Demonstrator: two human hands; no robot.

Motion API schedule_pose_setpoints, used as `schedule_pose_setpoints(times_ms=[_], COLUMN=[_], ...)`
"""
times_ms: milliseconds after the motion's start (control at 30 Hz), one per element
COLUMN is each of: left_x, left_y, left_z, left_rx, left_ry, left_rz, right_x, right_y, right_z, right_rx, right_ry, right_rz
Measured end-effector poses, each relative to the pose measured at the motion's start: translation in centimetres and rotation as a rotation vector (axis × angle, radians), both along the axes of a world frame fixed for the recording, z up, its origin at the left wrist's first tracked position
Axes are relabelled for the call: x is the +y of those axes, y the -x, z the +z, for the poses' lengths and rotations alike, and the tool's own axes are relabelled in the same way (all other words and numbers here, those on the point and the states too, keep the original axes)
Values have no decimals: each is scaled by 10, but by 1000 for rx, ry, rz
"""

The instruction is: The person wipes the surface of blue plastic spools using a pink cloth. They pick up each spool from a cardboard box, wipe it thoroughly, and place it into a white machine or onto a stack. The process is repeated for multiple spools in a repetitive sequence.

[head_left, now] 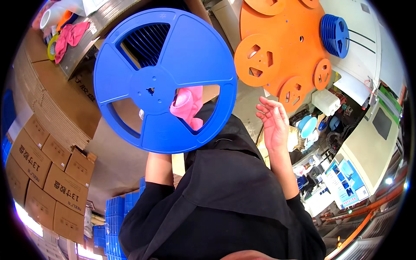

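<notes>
A large blue plastic reel (197, 56), round with three wide windows, is raised in front of me. My left forearm runs up behind it, and the reel hides most of that hand. Pink glove-like fabric (187, 106), seemingly on my left hand (190, 97), shows through the lower right window. No other support for the reel shows, so that hand appears to hold it from behind. To the right of the reel, touching nothing, my bare right hand (274, 125) is open, palm up with fingers loosely bent.
Ahead to the right stands a big orange round plate (297, 47) carrying smaller orange discs (255, 60) and a stack of blue reels (336, 37). Cardboard boxes (65, 186) pile up at left. A pink cloth (71, 37) lies on a metal table (78, 56). A cream cabinet (368, 143) stands right.
</notes>
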State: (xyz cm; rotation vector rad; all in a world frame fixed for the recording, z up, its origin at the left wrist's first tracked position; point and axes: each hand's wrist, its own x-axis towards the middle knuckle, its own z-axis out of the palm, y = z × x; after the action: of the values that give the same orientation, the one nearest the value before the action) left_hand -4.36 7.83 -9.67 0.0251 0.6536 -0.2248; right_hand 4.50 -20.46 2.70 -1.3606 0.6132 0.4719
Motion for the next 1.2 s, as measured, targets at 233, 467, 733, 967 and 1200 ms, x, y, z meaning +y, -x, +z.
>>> schedule_pose_setpoints(times_ms=[233,467,733,967,1200], left_x=[2,31,22,4,9], left_y=[0,18,39,45,52], left_z=[2,8,20,25,31], left_rx=[-25,8,40,49,114], left_ry=[3,-64,-50,-45,-116], left_rz=[-16,81,105,113,148], right_x=[9,10,44,121,138], right_y=[6,8,-23,-90,-101], right_z=[2,-3,-15,-35,-79], right_rx=[10,40,18,-190,-278], right_ry=[-1,10,-54,-70,130], right_rz=[29,69,219,511,766])
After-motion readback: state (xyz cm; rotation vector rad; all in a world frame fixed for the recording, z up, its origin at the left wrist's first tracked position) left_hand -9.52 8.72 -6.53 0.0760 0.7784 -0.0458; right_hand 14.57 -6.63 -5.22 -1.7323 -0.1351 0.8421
